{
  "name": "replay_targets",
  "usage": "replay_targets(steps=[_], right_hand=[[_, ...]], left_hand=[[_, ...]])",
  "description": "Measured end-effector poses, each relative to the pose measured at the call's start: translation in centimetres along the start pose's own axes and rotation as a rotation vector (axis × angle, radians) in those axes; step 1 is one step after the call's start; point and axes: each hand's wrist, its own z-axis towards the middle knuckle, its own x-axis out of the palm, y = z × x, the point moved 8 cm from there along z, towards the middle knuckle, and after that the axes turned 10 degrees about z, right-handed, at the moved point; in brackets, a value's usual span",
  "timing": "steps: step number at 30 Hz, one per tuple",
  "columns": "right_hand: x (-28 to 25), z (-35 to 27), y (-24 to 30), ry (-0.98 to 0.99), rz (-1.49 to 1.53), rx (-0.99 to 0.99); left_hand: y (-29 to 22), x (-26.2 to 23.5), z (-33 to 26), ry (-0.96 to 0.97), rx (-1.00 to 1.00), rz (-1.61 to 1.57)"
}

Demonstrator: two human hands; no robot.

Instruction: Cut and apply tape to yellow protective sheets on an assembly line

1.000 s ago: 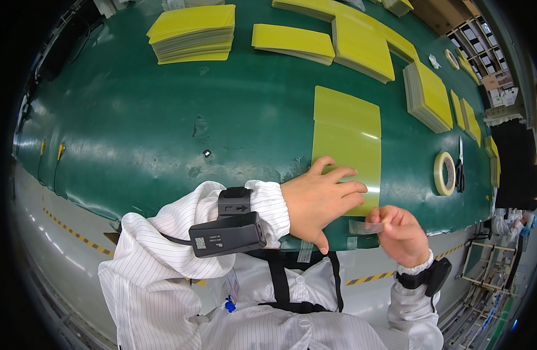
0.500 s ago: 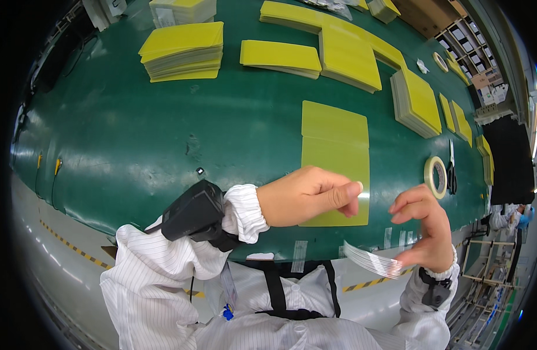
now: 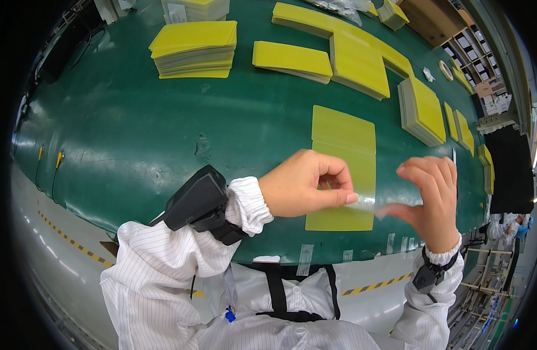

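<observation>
Over a yellow sheet [image 3: 343, 129] with a crosswise seam, my left hand [image 3: 306, 184] pinches thumb and forefinger together. A glossy clear strip, seemingly tape [image 3: 366, 202], shows from these fingertips towards my right thumb; glare on the sheet blurs its outline. My right hand [image 3: 429, 201] stands to the right of the sheet, fingers spread and thumb stretched out, the thumb tip smeared by motion. Whether the strip still touches that thumb I cannot tell. Short clear tape pieces [image 3: 305, 259] hang along the table's near edge.
Yellow sheet stacks stand on the green table [image 3: 117, 134]: one at far left [image 3: 192, 49], several across the back [image 3: 359, 64], another at right [image 3: 421, 111]. A tape roll [image 3: 445, 70] lies at the far right. Two yellow clips with leads [image 3: 59, 160] hang at the left edge.
My right hand has risen and opened wider; the clear strip that hung below its thumb now shows near my left fingertips. The tape roll and scissors beside it are now mostly hidden behind my right hand.
</observation>
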Motion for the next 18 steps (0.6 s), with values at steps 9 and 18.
replay_targets(steps=[9,18], right_hand=[[3.7,-0.8,-5.3,0.26,-0.173,0.193],[9.1,-2.5,-7.8,-0.153,1.412,0.795]], left_hand=[[-0.5,-2.7,-0.2,-0.381,0.073,0.373],[0.3,-3.8,-0.3,-0.491,-0.034,0.311]])
